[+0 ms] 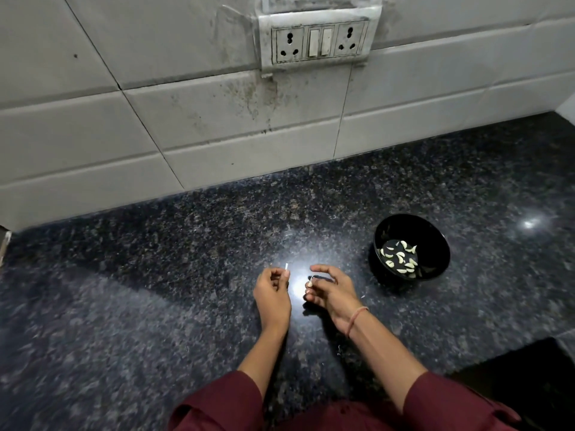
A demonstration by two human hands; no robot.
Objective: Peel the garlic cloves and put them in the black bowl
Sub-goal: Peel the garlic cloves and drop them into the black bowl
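Sleeves (224, 405); garlic clove (309, 283) in right hand (333, 293), peel (286, 266) in left hand (272, 293)

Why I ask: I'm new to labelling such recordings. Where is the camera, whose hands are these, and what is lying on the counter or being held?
There is no machine here. These are a person's two bare hands, shown in a single picture from a camera worn on the head, looking forward and down. The left hand pinches a thin white sliver, probably a bit of peel. The right hand holds a small garlic clove; a bracelet sits on that wrist. To the right, on the dark speckled counter, stands the black bowl, with peeled cloves lying in its bottom. Behind the counter is a tiled wall with a socket panel.
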